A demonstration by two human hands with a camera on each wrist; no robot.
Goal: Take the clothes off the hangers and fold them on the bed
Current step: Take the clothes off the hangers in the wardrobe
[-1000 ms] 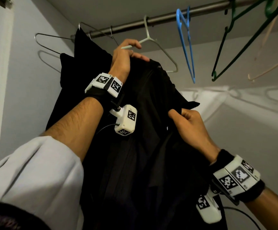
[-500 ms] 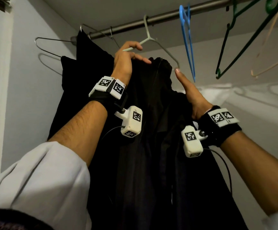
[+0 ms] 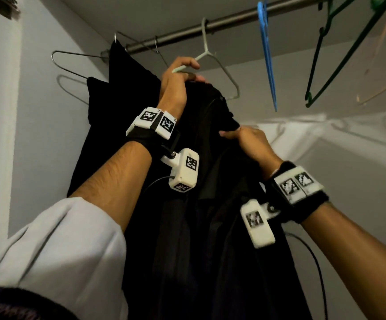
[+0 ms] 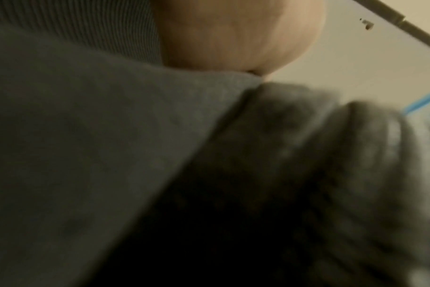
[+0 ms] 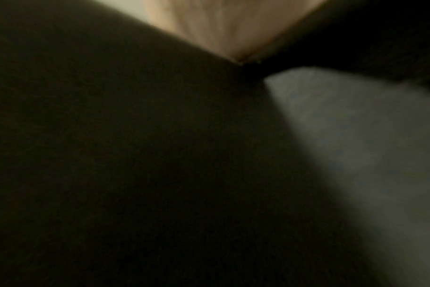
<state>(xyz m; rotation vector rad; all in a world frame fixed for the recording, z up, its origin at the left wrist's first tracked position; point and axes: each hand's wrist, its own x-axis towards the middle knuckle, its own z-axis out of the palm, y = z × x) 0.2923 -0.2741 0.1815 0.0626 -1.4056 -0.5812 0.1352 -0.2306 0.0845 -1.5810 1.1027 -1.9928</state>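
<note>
A black garment [image 3: 201,227] fills the middle of the head view, hanging from the closet rod [image 3: 222,20] and partly slid off a pale grey hanger [image 3: 224,68]. A second black garment [image 3: 118,93] hangs behind it to the left on a wire hanger [image 3: 72,54]. The left hand [image 3: 178,82] is raised at the garment's top — fingers curled round the pale hanger's left arm. The right hand [image 3: 249,139] sits lower at the garment's right edge, pinching a fold of dark cloth. Further right hang a blue hanger [image 3: 267,54] and a green hanger [image 3: 330,54] — both bare. The wrist views show only blurred cloth.
</note>
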